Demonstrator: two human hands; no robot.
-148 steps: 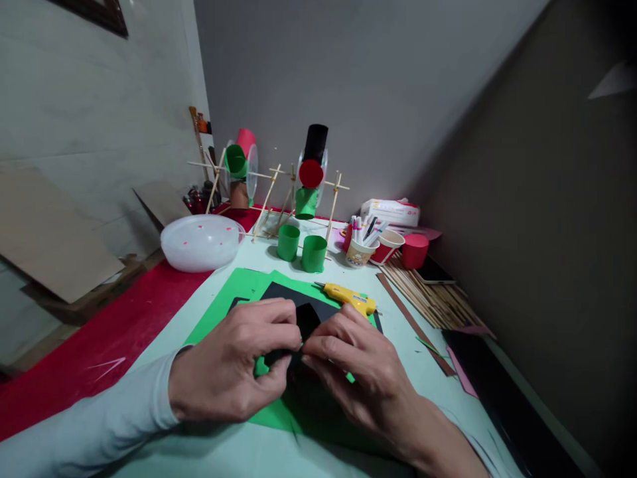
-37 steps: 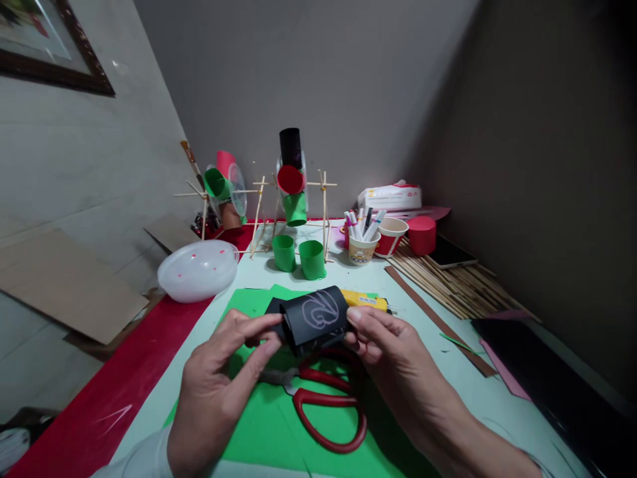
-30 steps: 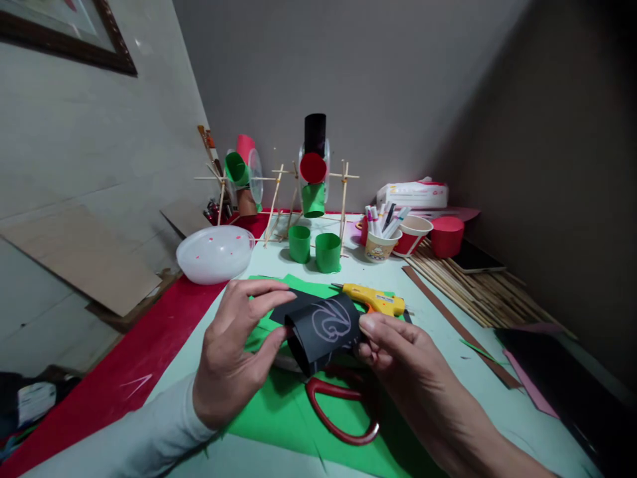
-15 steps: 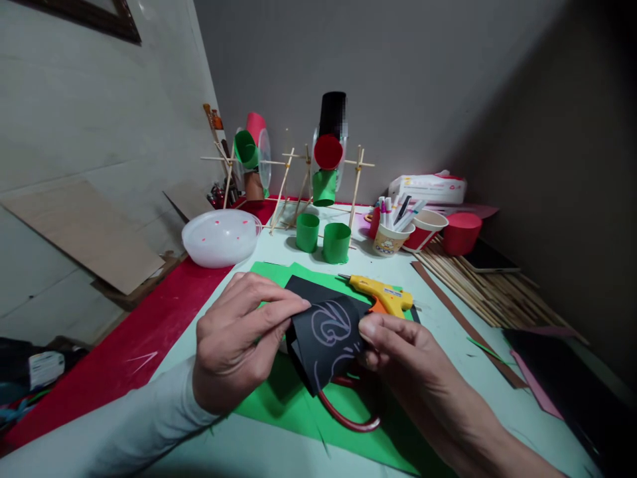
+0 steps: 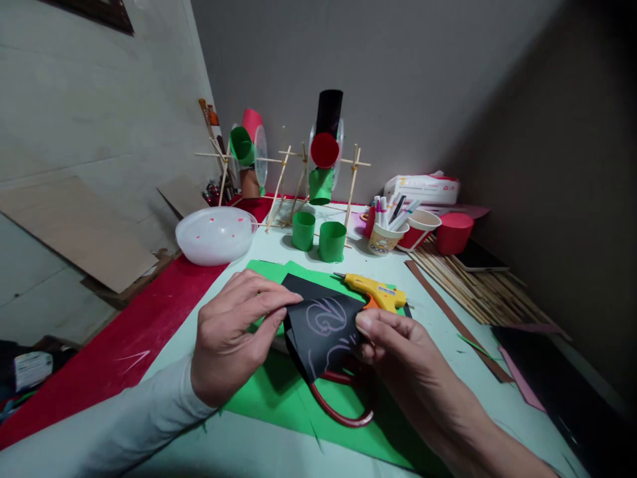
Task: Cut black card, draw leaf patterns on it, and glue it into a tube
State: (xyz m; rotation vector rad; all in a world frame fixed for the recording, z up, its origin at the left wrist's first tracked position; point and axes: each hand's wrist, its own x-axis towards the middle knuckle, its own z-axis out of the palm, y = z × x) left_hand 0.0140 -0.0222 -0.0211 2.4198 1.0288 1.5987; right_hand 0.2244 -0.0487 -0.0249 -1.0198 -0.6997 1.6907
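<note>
Between my two hands is a curled piece of black paper with pale swirls drawn on it. My left hand pinches its left edge between thumb and fingers. The right edge is gripped by my right hand, thumb on the near side. Below the paper shows the dark red handle of scissors; their blades are hidden. Green sheets lie underneath, with another black sheet behind the held piece. A yellow glue gun rests just beyond my right hand, nozzle to the left.
Two green paper cups stand beyond the sheets. Behind them are stick frames carrying coloured paper tubes. A white plastic bowl is at left. At right are a cup of markers, a red paper cylinder and wooden sticks.
The black paper looks slightly flatter and its lower edge has risen a little. Both hands keep their hold on it. The whole view has shifted slightly.
</note>
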